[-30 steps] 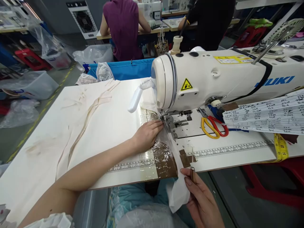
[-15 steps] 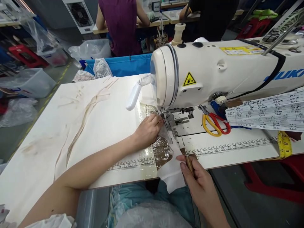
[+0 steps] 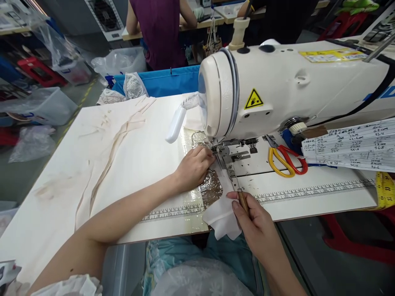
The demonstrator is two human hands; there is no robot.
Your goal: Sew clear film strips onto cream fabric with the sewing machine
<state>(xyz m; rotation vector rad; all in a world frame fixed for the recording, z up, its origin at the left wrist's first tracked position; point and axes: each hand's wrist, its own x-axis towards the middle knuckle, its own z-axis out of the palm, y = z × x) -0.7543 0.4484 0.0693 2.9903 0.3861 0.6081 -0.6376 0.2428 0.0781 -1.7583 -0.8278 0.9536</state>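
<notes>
My left hand (image 3: pixel 195 167) lies at the needle area of a white sewing machine (image 3: pixel 262 86), fingers curled and pressed together on the edge of a thin white fabric piece (image 3: pixel 220 216). The exact pinch is hidden under the knuckles. From there the fabric runs toward me and hangs over the table's front edge. My right hand (image 3: pixel 254 218) is closed around the wooden handle of an awl (image 3: pixel 243 201). Its metal shaft points away from me, toward the guide plate beside the presser foot. The index finger of that hand touches the fabric's right edge.
Scissors (image 3: pixel 285 161) with yellow and red handles lie right of the needle area, beside handwritten paper strips (image 3: pixel 354 146). A yellow measuring tape (image 3: pixel 384 191) hangs at the right. Light fabric strips (image 3: pixel 115 144) lie on the left tabletop. Two people sit beyond the blue cloth bin (image 3: pixel 173 80).
My right hand and the awl have moved slightly forward, and the hanging fabric end has lifted a little with them. My left hand stays by the needle. The camera view has shifted slightly.
</notes>
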